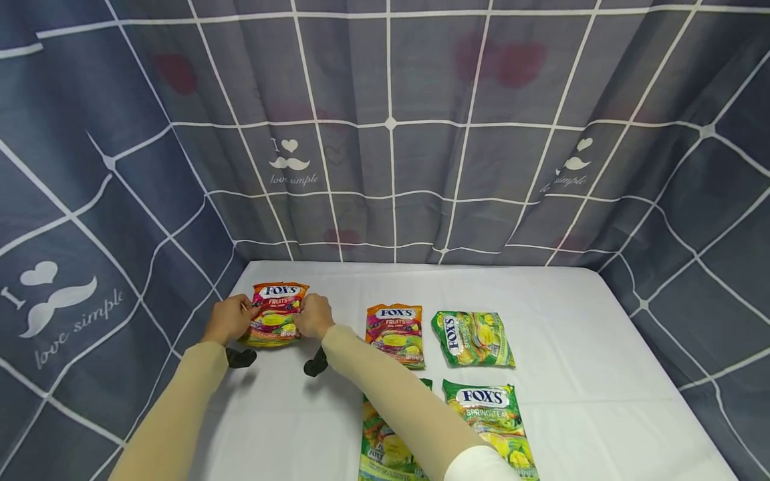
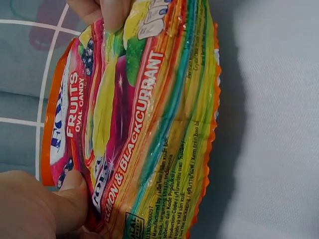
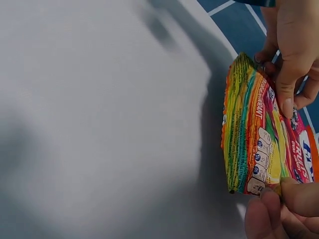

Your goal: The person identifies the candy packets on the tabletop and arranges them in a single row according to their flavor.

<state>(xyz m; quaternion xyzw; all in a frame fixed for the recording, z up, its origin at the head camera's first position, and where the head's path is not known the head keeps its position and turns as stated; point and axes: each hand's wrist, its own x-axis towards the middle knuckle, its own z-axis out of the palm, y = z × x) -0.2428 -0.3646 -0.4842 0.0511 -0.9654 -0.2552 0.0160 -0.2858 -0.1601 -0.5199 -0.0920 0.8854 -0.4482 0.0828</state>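
Both hands hold one orange-and-magenta Fox's Fruits candy bag (image 1: 277,316) by its two sides, at the far left of the white table. My left hand (image 1: 231,318) pinches the left edge, its thumb (image 2: 74,191) lying on the printed front. On the opposite edge my right hand (image 1: 315,316) pinches the bag, thumb in front and fingertips behind. In the right wrist view the candy bag (image 3: 271,134) stands tilted, its lower seam close over the tabletop and casting a shadow there. The lower front is creased in the left wrist view.
Right of the hands lie another Fox's Fruits bag (image 1: 395,334) and a green Spring Tea bag (image 1: 475,339) turned sideways. Nearer are an upright Spring Tea bag (image 1: 493,421) and a green bag (image 1: 385,447) partly hidden by the right forearm. Grey checked curtains (image 1: 361,160) surround the white table (image 1: 601,347).
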